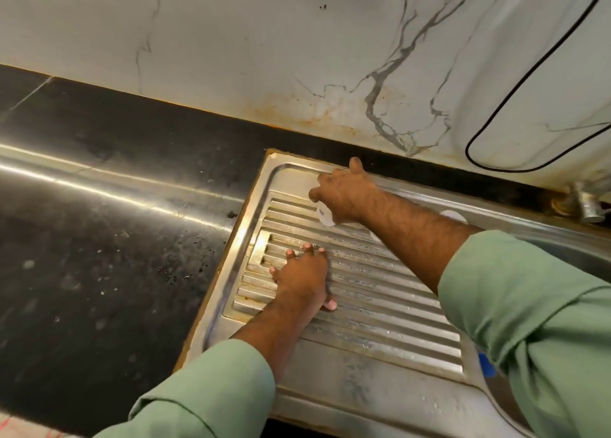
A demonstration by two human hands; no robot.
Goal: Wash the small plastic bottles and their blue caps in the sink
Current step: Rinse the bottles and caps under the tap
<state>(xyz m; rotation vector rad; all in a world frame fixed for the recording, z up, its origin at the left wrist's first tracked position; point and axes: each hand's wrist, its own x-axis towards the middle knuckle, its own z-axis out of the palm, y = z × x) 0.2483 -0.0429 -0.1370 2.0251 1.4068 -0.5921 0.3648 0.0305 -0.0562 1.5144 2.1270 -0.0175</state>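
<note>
right hand [344, 194] grasps 1 small bottle [325, 215] at drainboard [380, 308] far end | left hand [302, 274] flat, fingers spread, holding nothing | 1 blue cap [486, 365] by right sleeve | risk: wet ribbed steel, bottle may tip or slip on release

Two bare hands, left hand [302, 274] and right hand [344, 196], hairy forearms; loose pale green sleeves [529, 302] ending short of the wrists, cloth creased.

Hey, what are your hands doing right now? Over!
Right hand grips a small bottle on the draining board. Left hand flat on ridges. Nothing blocking.
</note>
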